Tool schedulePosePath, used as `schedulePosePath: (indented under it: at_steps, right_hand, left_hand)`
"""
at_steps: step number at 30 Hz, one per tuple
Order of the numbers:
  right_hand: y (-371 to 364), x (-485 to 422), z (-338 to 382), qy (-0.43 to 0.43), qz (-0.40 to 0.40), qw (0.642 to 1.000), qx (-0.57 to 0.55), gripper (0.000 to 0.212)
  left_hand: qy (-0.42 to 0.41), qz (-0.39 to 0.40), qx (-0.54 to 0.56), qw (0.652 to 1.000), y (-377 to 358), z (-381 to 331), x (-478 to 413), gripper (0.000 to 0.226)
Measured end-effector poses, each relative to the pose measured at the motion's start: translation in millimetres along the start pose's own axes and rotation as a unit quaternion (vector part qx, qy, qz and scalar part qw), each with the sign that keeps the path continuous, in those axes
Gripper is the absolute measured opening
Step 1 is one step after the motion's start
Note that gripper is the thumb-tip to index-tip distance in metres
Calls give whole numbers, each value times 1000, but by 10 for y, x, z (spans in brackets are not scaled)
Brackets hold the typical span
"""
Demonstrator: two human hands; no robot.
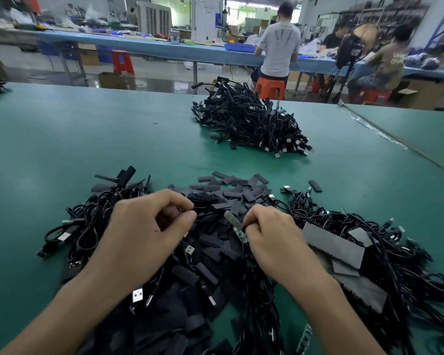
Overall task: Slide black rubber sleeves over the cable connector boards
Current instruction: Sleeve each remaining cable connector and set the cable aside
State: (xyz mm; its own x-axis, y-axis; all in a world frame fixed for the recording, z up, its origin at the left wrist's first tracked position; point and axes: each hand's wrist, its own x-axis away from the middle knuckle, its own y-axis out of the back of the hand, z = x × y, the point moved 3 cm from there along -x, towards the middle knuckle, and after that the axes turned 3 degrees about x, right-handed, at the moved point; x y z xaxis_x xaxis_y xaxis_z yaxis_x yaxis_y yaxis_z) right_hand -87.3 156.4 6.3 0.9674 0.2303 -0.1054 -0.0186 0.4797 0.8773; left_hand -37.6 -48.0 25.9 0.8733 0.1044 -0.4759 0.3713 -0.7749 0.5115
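Near the middle of the green table (87,139), the left hand (144,226) pinches what looks like a black sleeve (203,206). The right hand (269,234) grips a cable, its connector board (241,234) still bare. Loose sleeves (231,192) lie beyond. The right heap (369,242) likely waits, and the far pile (249,121) looks finished.

Over the green worktop (87,139), the right hand (272,237) pinches a connector board (241,233). The left hand (144,226) pinches what looks like a black sleeve (204,204), above loose sleeves (231,193).
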Motion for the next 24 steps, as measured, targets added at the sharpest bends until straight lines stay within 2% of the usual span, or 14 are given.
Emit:
schedulePosePath:
  at_steps: [4,6,8,11,14,19,21,24]
  right_hand:
    - [-85,20,122,22,57,993,-104,15]
    - [-91,40,218,59,50,981,-176,13]
    - [-73,66,307,103,36,967,-230,11]
    - [-27,86,362,143,18,950,-278,9]
    - [-1,95,374,148,16,937,-315,11]
    - [1,98,370,133,1,947,-294,17]
    - [-5,87,337,98,-4,948,-304,22]
    - [-31,74,323,72,14,942,-327,17]
  left_hand:
    - [63,79,54,993,-211,63,81,18]
    - [85,103,81,988,-259,92,100,28]
    - [100,123,124,980,-272,95,92,27]
    - [133,143,253,947,-263,33,68,25]
    - [148,131,343,918,-254,-28,56,30]
    - [163,69,356,918,-222,-34,46,30]
    - [161,45,368,915,-216,-31,43,20]
    - [146,21,376,915,-207,-36,42,21]
